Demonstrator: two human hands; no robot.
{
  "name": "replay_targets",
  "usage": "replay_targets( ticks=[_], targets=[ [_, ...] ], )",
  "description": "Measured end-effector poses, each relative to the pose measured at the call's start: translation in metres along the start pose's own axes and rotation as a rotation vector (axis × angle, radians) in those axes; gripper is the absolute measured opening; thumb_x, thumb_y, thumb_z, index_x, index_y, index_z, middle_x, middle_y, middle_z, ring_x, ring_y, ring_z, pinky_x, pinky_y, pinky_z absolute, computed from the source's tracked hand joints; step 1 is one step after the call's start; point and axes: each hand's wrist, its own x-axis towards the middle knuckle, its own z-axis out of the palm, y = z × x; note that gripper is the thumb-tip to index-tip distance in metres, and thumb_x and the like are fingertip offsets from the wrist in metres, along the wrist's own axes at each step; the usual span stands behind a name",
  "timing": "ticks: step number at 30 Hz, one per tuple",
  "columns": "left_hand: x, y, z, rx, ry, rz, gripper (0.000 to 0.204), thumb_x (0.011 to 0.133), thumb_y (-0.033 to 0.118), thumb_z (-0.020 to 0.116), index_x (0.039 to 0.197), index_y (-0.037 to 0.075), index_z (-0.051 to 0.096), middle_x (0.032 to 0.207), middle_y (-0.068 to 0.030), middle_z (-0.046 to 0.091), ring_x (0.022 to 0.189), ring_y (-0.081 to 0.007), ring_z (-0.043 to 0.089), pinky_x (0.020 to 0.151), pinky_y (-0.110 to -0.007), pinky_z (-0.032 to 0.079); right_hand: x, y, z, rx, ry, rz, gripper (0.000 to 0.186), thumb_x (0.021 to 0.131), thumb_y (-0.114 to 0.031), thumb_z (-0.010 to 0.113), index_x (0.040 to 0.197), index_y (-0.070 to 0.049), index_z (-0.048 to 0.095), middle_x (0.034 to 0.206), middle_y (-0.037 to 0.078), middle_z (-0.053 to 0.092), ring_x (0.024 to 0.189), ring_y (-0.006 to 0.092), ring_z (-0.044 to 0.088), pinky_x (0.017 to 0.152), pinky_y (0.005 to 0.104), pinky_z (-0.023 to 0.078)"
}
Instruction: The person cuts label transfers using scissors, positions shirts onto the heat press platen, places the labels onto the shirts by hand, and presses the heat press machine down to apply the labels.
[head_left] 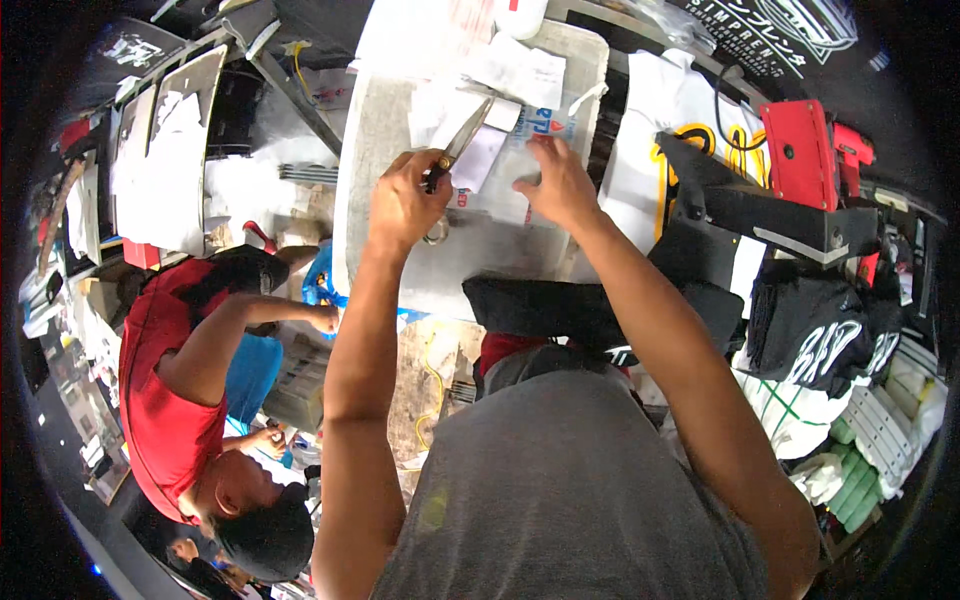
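Note:
My left hand is closed around the dark handles of a pair of scissors, their metal blades pointing up and to the right. Beneath the blades lies a pale paper slip. Fingers apart, my right hand is at a clear film sheet with blue and red prints; I cannot tell whether the fingertips touch it. Both lie on a grey board with rounded corners. A small ring-shaped thing sits just below my left hand.
White papers cover the board's far part. To the right are a white garment with yellow lettering, a red and black machine and folded black garments. At left, a person in a red shirt bends close by.

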Motion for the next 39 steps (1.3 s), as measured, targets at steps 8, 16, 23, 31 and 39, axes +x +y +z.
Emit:
replay_targets(
  ticks=[8, 16, 23, 31, 39],
  targets=[
    [0.006, -0.014, 0.021, 0.078, -0.107, 0.014, 0.027, 0.081, 0.017, 0.072, 0.106, 0.009, 0.071, 0.100, -0.0134, 0.069, 0.091, -0.0350, 0.068, 0.080, -0.043, 0.056, 0.001, 0.012, -0.014, 0.098, -0.016, 0.096, 0.041, 0.076, -0.018, 0.082, 0.106, 0.000, 0.062, 0.107, 0.019, 0.063, 0.100, 0.0342, 0.064, 0.086, 0.0434, 0.053],
    [-0.028, -0.026, 0.013, 0.039, -0.096, 0.035, 0.023, 0.081, 0.006, 0.068, 0.103, 0.003, 0.068, 0.099, -0.0193, 0.067, 0.094, -0.0404, 0.063, 0.085, -0.048, 0.052, -0.019, -0.044, -0.187, 1.258, 0.318, 0.398, 0.035, 0.089, -0.004, 0.073, 0.120, 0.000, 0.059, 0.099, 0.009, 0.069, 0.081, 0.0142, 0.067, 0.062, 0.0281, 0.056],
    [-0.051, -0.054, 0.018, 0.125, -0.171, 0.155, 0.045, 0.078, 0.002, 0.068, 0.121, 0.002, 0.055, 0.101, -0.0197, 0.065, 0.094, -0.0422, 0.061, 0.085, -0.050, 0.051, -0.027, -0.090, -0.270, 1.281, 0.362, 0.073, 0.034, 0.088, 0.000, 0.072, 0.120, 0.001, 0.060, 0.098, 0.009, 0.071, 0.075, 0.0142, 0.067, 0.058, 0.0275, 0.054],
    [-0.043, -0.044, 0.016, 0.238, -0.256, 0.102, 0.051, 0.075, 0.003, 0.070, 0.123, 0.003, 0.051, 0.105, -0.0221, 0.064, 0.098, -0.0454, 0.059, 0.088, -0.053, 0.050, -0.057, -0.111, -0.305, 1.227, 0.483, -0.003, 0.035, 0.088, -0.002, 0.073, 0.119, 0.002, 0.059, 0.092, 0.010, 0.071, 0.067, 0.0131, 0.066, 0.059, 0.0259, 0.053],
    [-0.050, -0.025, 0.007, -0.067, -0.312, 0.020, 0.047, 0.080, 0.007, 0.076, 0.119, 0.003, 0.051, 0.094, -0.0162, 0.069, 0.086, -0.0280, 0.071, 0.076, -0.038, 0.056, -0.094, -0.116, -0.333, 1.203, 0.540, -0.042, 0.030, 0.089, -0.003, 0.073, 0.115, 0.001, 0.059, 0.092, 0.006, 0.070, 0.071, 0.0093, 0.065, 0.059, 0.0244, 0.052]
  ],
)
